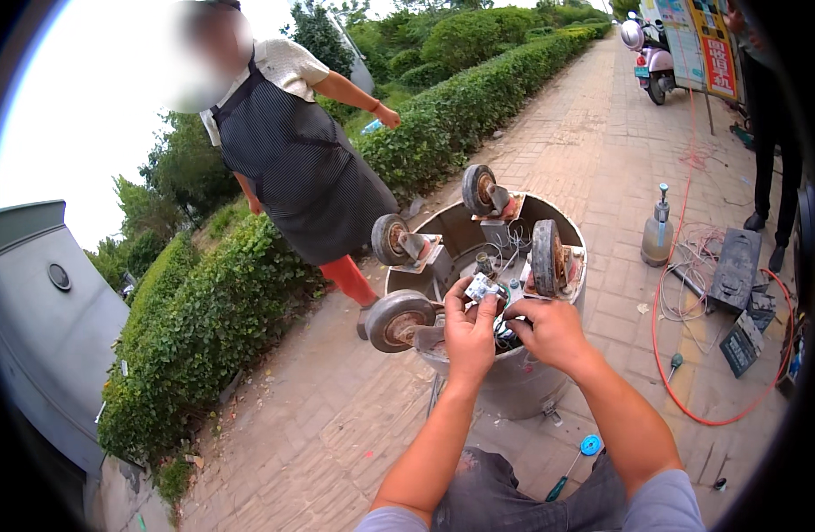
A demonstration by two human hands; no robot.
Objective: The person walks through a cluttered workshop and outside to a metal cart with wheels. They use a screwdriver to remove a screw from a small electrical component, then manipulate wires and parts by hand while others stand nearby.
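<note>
Between the thumb and fingers of my left hand [468,341] is a small white and metal electrical part [484,288]. My right hand [554,332] is close beside it, its fingers curled onto thin wires [503,333] just below the part. Both hands are over the near side of a round grey metal drum [523,390], turned so that its wheeled end faces up. Several rusty caster wheels [400,321] stand on brackets around its rim. Inside the drum are loose wires and small fittings, partly hidden by my hands.
A person in a dark apron [305,168] stands beyond the drum, near a hedge [212,346]. To the right are a spray bottle [658,235], a red hose [658,346], a black toolbox [736,266] and a screwdriver [674,363]. A blue-topped tool [589,445] is by my knees.
</note>
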